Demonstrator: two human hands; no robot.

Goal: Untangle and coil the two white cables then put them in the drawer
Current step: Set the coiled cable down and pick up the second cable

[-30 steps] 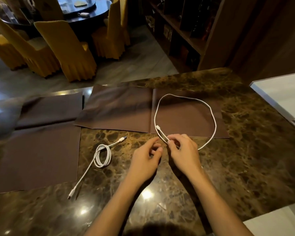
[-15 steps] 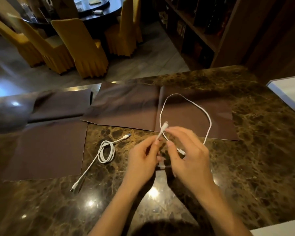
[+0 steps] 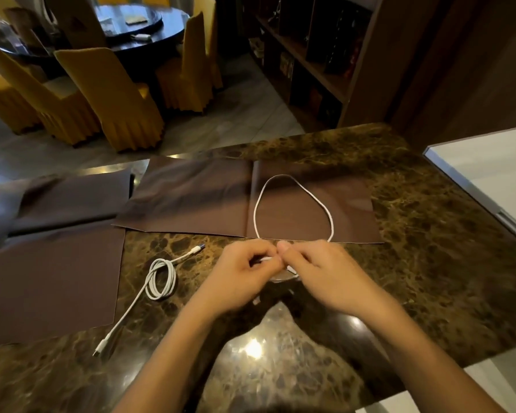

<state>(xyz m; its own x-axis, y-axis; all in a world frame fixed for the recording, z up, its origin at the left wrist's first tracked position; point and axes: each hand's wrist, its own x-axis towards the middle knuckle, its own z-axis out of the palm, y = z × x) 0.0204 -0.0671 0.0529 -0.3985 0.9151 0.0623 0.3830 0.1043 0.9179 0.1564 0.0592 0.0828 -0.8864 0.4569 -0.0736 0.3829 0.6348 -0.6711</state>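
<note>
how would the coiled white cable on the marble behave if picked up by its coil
Probably floppy: the coiled cable has loose loops with no visible tie, so they would likely sag open. Its long tail would likely dangle. It looks thin, so probably light.

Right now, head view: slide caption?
Left hand and right hand pinch white cable loop over brown mat; second cable lies part-coiled on marble counter.

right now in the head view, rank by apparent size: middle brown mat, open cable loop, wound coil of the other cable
middle brown mat
open cable loop
wound coil
The first two lie farther than the coil, so the order is safe.
</note>
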